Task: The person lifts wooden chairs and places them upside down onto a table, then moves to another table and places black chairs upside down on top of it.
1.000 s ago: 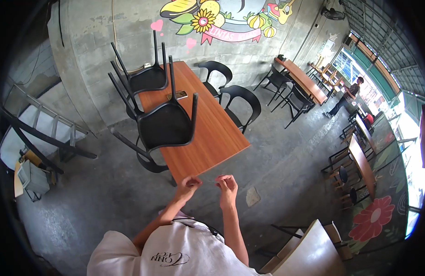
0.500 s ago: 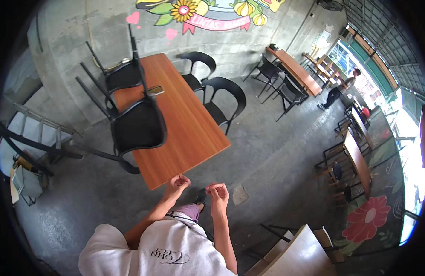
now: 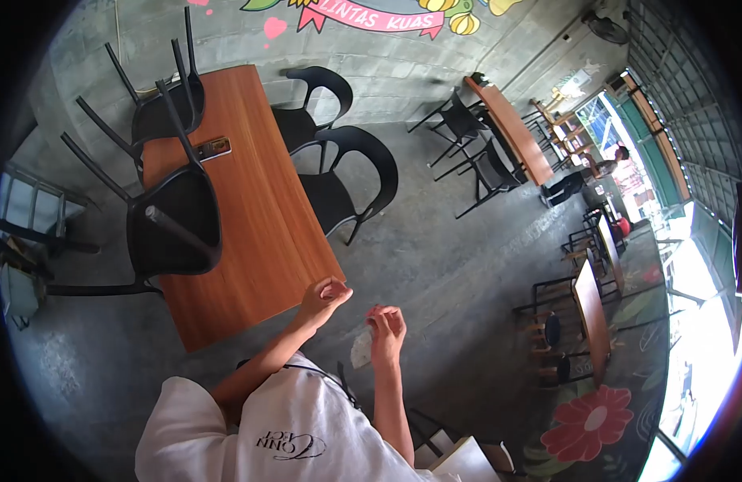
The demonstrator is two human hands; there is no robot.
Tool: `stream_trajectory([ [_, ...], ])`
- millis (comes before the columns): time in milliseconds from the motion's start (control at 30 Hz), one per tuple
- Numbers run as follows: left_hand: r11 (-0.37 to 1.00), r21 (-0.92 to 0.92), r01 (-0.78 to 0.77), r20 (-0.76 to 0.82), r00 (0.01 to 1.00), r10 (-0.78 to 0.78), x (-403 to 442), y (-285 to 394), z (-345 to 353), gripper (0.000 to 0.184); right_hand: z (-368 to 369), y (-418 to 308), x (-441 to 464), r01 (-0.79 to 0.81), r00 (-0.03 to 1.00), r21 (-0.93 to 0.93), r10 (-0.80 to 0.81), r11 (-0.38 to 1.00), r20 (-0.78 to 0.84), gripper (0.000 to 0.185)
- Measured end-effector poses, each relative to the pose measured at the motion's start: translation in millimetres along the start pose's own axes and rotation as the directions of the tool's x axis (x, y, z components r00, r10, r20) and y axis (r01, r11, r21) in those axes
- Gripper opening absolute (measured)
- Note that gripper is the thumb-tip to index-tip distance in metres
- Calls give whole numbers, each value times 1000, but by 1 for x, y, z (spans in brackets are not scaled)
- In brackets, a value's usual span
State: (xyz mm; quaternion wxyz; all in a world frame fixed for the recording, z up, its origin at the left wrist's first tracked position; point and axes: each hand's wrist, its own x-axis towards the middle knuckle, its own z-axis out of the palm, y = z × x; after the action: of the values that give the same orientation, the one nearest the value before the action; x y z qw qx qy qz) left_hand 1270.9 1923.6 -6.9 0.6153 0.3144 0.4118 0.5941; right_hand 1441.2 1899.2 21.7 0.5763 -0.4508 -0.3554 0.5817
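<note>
My left hand (image 3: 327, 297) is in front of the near right corner of the wooden table (image 3: 266, 241), its fingers curled in with the thumb close to them. To its right, my right hand (image 3: 386, 325) is raised over the floor, its fingers bent inward. No object shows in either hand. Upside-down black chairs (image 3: 174, 233) rest on the table's left side, legs up. A phone-like dark item (image 3: 213, 149) lies near them on the tabletop.
Two black chairs (image 3: 363, 173) stand along the table's right side. Farther off are another table (image 3: 511, 128) with chairs, and a person (image 3: 580, 177). More tables (image 3: 592, 313) and stools line the right wall. A white-topped table (image 3: 467, 462) is at the lower right.
My view has turned to the right and moved forward, so the table sits farther left. My left hand now overlaps its near right corner. Both hands stay curled; the distant person has shifted slightly.
</note>
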Motion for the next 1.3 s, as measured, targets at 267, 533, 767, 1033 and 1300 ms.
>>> stream_trajectory([
  [267, 985, 169, -11, -133, 991, 34, 56, 4, -6, 18, -21, 17, 88, -215, 976, -77, 217, 974, 26, 6],
  [533, 996, 79, -31, -423, 904, 62, 111, -22, 21, 14, -49, 6, 199, -259, 931, -139, 285, 956, 226, 4],
  [767, 998, 60, -35, -615, 786, 65, 194, -47, 106, 14, -99, -47, 338, -302, 893, -48, 300, 952, 336, 4],
  [1033, 995, 37, -91, -585, 805, 95, 315, -68, 229, 11, -177, -107, 470, -286, 880, -88, 298, 954, 371, 5],
  [1300, 988, 101, -119, -528, 835, 155, 411, -78, 276, 8, -207, -115, 557, -345, 857, -40, 332, 938, 395, 4],
])
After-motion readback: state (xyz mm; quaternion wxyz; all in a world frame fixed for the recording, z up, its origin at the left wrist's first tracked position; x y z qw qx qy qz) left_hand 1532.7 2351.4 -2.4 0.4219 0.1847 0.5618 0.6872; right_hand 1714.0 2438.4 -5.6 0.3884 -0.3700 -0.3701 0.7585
